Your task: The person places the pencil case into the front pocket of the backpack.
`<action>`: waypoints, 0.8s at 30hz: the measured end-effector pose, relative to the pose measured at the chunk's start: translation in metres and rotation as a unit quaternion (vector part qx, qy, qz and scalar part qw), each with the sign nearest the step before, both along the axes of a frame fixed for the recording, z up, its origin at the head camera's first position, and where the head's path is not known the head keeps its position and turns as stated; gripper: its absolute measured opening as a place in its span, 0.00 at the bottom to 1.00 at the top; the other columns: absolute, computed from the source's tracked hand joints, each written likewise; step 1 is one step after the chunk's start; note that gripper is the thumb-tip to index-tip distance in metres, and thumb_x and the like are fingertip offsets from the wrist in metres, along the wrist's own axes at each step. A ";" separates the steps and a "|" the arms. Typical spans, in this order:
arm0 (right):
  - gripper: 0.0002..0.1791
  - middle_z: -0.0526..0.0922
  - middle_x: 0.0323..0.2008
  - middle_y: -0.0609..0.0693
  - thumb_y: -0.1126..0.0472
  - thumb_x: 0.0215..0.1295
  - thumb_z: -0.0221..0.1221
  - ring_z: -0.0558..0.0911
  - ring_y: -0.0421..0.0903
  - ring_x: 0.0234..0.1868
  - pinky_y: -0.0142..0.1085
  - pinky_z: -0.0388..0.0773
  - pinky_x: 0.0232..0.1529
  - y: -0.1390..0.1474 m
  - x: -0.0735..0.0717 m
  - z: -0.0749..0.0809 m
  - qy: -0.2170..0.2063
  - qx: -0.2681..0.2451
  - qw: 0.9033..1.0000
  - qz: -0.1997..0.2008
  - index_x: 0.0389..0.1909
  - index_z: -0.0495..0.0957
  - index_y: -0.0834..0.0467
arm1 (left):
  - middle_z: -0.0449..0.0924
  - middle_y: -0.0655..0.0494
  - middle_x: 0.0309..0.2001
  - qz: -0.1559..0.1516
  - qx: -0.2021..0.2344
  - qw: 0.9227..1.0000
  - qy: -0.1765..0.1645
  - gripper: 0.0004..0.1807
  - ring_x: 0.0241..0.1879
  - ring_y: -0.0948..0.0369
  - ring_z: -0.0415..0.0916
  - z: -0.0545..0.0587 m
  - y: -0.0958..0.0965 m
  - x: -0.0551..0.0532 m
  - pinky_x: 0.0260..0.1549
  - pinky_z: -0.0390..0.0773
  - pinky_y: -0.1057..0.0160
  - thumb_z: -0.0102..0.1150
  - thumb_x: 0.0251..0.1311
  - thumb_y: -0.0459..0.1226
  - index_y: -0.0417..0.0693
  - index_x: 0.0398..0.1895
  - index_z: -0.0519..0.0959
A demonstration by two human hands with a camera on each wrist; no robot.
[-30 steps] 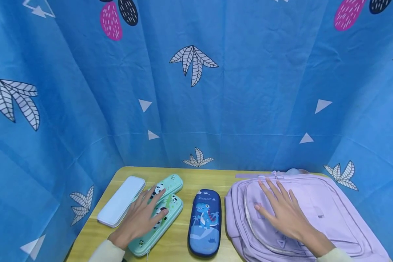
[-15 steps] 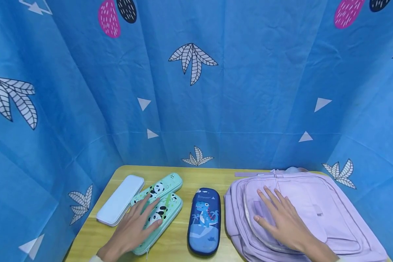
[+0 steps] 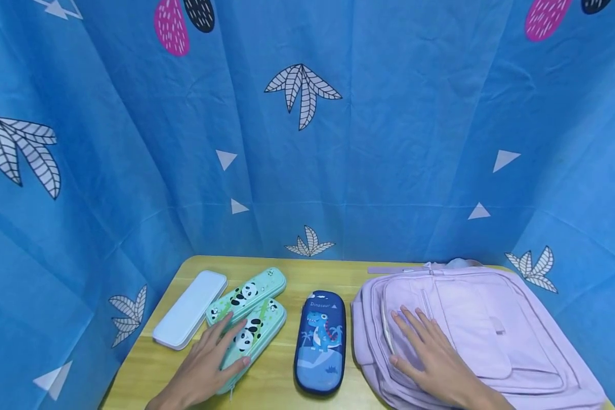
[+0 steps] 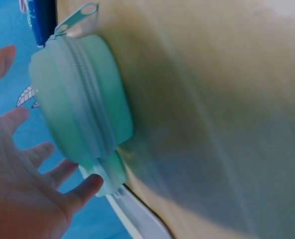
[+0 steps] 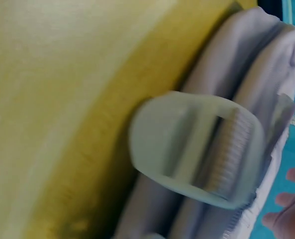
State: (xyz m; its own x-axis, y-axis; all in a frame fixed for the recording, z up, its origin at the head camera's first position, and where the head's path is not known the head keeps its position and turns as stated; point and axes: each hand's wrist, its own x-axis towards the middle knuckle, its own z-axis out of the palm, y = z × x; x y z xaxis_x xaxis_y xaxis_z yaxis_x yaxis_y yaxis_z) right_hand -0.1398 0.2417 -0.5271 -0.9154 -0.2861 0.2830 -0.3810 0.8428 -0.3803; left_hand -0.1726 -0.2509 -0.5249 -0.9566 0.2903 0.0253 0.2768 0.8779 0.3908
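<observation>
Left grip [image 3: 201, 365] hung splayed, empty, left of the dinosaur case [image 3: 320, 343]; right grip [image 3: 434, 359] likewise, right of it, over the backpack [image 3: 476, 319]. I seemed merely poised; grasping called for curling.

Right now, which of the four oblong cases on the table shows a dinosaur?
The navy, rounded case beside the lilac fabric backpack; the front green case and rear green case show pandas; the white case looks plain.

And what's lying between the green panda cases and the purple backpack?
The navy dinosaur case lies there on the table, as the head view shows.
</observation>
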 end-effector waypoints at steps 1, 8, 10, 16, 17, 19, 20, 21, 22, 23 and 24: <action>0.44 0.62 0.85 0.60 0.40 0.76 0.65 0.60 0.73 0.83 0.61 0.44 0.88 0.000 0.000 -0.002 0.000 -0.003 1.000 0.003 0.86 0.62 0.49 | 0.54 0.44 0.87 0.000 0.003 1.000 -0.002 0.44 0.83 0.35 0.57 -0.002 -0.001 0.000 0.70 0.65 0.21 0.57 0.73 0.68 0.63 0.86 0.64; 0.44 0.63 0.85 0.59 0.39 0.76 0.64 0.60 0.71 0.84 0.31 0.19 0.81 -0.002 0.000 -0.015 -0.007 0.012 1.000 0.008 0.87 0.61 0.49 | 0.53 0.44 0.88 -0.004 0.016 1.000 -0.025 0.45 0.82 0.33 0.57 -0.010 -0.006 0.003 0.70 0.67 0.23 0.62 0.70 0.68 0.66 0.86 0.64; 0.44 0.62 0.85 0.59 0.38 0.77 0.62 0.59 0.71 0.84 0.30 0.17 0.80 -0.002 -0.001 -0.017 -0.016 0.015 1.000 0.008 0.87 0.60 0.49 | 0.53 0.44 0.88 -0.005 0.016 1.000 -0.027 0.45 0.82 0.33 0.58 -0.011 -0.008 0.004 0.70 0.68 0.23 0.63 0.70 0.68 0.66 0.86 0.64; 0.42 0.60 0.86 0.59 0.40 0.79 0.60 0.57 0.71 0.85 0.36 0.15 0.82 -0.002 -0.001 -0.019 -0.032 0.012 0.999 0.007 0.87 0.61 0.51 | 0.50 0.45 0.89 -0.003 0.027 0.999 -0.038 0.47 0.82 0.34 0.58 -0.017 -0.008 0.005 0.69 0.69 0.22 0.64 0.68 0.68 0.66 0.86 0.64; 0.42 0.60 0.86 0.59 0.40 0.80 0.60 0.57 0.71 0.85 0.36 0.14 0.82 -0.002 -0.001 -0.019 -0.038 0.012 0.999 0.005 0.87 0.61 0.50 | 0.49 0.46 0.89 -0.003 0.030 0.999 -0.043 0.47 0.81 0.35 0.58 -0.019 -0.008 0.006 0.68 0.70 0.23 0.64 0.68 0.68 0.66 0.86 0.64; 0.41 0.59 0.86 0.59 0.39 0.80 0.58 0.56 0.71 0.85 0.35 0.11 0.80 -0.001 0.000 -0.020 -0.047 0.018 0.999 -0.001 0.86 0.62 0.50 | 0.48 0.46 0.89 -0.006 0.034 0.998 -0.050 0.47 0.81 0.36 0.59 -0.021 -0.008 0.007 0.67 0.72 0.24 0.64 0.68 0.68 0.67 0.86 0.63; 0.41 0.59 0.86 0.59 0.38 0.80 0.58 0.56 0.70 0.85 0.35 0.10 0.80 0.000 0.001 -0.021 -0.048 0.024 0.999 -0.004 0.86 0.62 0.50 | 0.49 0.45 0.89 -0.008 0.036 0.998 -0.052 0.47 0.81 0.36 0.59 -0.022 -0.008 0.007 0.67 0.72 0.24 0.64 0.68 0.68 0.67 0.86 0.64; 0.41 0.59 0.86 0.58 0.38 0.80 0.58 0.56 0.70 0.85 0.34 0.10 0.80 0.000 0.001 -0.022 -0.047 0.029 0.998 -0.005 0.86 0.62 0.50 | 0.49 0.45 0.89 -0.008 0.038 0.998 -0.054 0.47 0.80 0.36 0.59 -0.022 -0.008 0.007 0.67 0.73 0.24 0.64 0.68 0.68 0.66 0.86 0.64; 0.41 0.59 0.86 0.58 0.38 0.80 0.57 0.57 0.69 0.85 0.34 0.10 0.80 0.000 0.001 -0.023 -0.043 0.035 0.998 -0.007 0.86 0.62 0.50 | 0.49 0.45 0.89 -0.008 0.041 0.998 -0.056 0.47 0.80 0.37 0.59 -0.023 -0.008 0.008 0.66 0.73 0.25 0.65 0.68 0.68 0.66 0.86 0.64; 0.40 0.60 0.86 0.58 0.38 0.80 0.57 0.57 0.68 0.85 0.34 0.10 0.80 0.000 0.000 -0.023 -0.037 0.041 0.998 -0.007 0.86 0.63 0.50 | 0.50 0.45 0.89 -0.005 0.042 0.997 -0.061 0.47 0.80 0.37 0.59 -0.023 -0.008 0.008 0.66 0.73 0.24 0.65 0.67 0.68 0.67 0.85 0.64; 0.40 0.60 0.86 0.58 0.38 0.80 0.57 0.58 0.68 0.85 0.34 0.11 0.80 0.000 0.000 -0.024 -0.029 0.047 0.998 -0.007 0.86 0.63 0.50 | 0.50 0.46 0.89 -0.003 0.043 0.997 -0.066 0.47 0.80 0.37 0.59 -0.022 -0.009 0.009 0.66 0.73 0.24 0.66 0.66 0.68 0.68 0.85 0.64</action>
